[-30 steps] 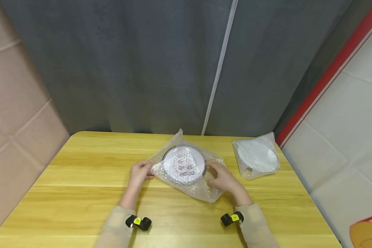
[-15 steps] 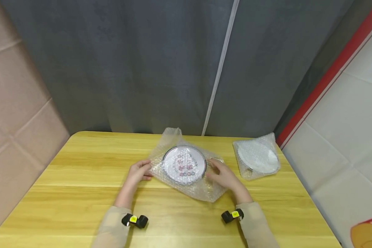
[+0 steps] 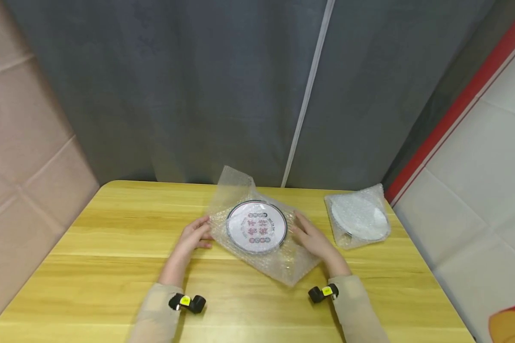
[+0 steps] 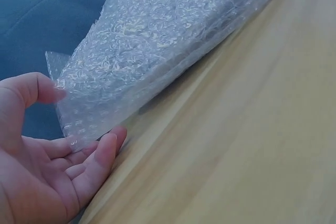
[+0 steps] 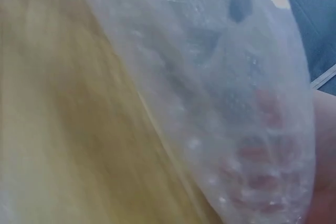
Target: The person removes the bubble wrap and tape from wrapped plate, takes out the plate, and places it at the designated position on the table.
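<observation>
A round white disc (image 3: 257, 226) with a dark rim, red characters and small round figures lies in a clear bubble wrap bag (image 3: 283, 267). The bag's loose flap (image 3: 236, 178) stands up toward the back. At the bag's left corner is my left hand (image 3: 193, 233); in its wrist view the fingers (image 4: 94, 171) spread loosely, thumb and fingers apart at the edge of the film. On the opposite side my right hand (image 3: 315, 238) holds the bag near the disc's rim. Its curled fingers show blurred through the film in the right wrist view.
A second bubble-wrapped round disc (image 3: 358, 216) lies at the table's back right corner. The wooden table (image 3: 111, 267) ends at a grey curtain (image 3: 197, 95), with a pale panel wall on either side.
The bag's flap has swung up and leftward. Glare has left the disc, so its printing shows more plainly. Both hands have stayed by the bag, with small shifts of the fingers.
</observation>
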The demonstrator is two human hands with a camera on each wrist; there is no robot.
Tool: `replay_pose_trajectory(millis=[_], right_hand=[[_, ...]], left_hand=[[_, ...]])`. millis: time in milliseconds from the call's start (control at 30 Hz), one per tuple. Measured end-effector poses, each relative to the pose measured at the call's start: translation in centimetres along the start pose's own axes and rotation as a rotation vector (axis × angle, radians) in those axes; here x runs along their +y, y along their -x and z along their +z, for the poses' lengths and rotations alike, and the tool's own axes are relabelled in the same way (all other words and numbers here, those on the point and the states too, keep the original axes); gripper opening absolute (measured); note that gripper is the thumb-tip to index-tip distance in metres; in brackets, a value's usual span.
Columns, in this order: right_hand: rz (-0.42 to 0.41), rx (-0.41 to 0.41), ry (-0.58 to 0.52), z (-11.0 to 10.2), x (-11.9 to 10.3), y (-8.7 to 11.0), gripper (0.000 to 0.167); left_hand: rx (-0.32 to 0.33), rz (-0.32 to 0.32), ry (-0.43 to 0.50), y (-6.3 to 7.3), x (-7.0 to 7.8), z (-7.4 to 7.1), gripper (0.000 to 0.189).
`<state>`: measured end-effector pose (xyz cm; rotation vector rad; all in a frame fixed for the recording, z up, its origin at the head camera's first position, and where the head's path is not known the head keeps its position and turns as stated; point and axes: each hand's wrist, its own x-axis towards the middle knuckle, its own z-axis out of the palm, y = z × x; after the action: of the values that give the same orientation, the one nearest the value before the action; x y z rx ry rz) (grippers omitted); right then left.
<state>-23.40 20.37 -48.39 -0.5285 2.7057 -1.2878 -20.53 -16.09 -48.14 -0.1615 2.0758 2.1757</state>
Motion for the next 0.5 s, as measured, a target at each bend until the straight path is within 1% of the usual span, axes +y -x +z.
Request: replay_pose_trajectory(millis=[133, 267, 367, 500], right_hand=[[-0.014, 0.000, -0.012, -0.4, 0.2, -0.2, 0.060], [-0.018, 0.002, -0.010, -0.8, 0.5, -0.3, 0.063], [-0.030, 0.009, 0.000, -0.9, 0.9, -0.2, 0.067], [-0.025, 0.012, 0.005, -1.0, 1.1, -0.2, 0.076]], left_hand=[[-0.010, -0.023, 0.004, -0.2, 0.1, -0.2, 0.062], [-0.021, -0.029, 0.004, -0.3, 0.1, -0.4, 0.061], [-0.039, -0.024, 0.005, -0.2, 0.1, -0.4, 0.061], [-0.071, -0.026, -0.001, -0.1, 0.1, -0.5, 0.066]])
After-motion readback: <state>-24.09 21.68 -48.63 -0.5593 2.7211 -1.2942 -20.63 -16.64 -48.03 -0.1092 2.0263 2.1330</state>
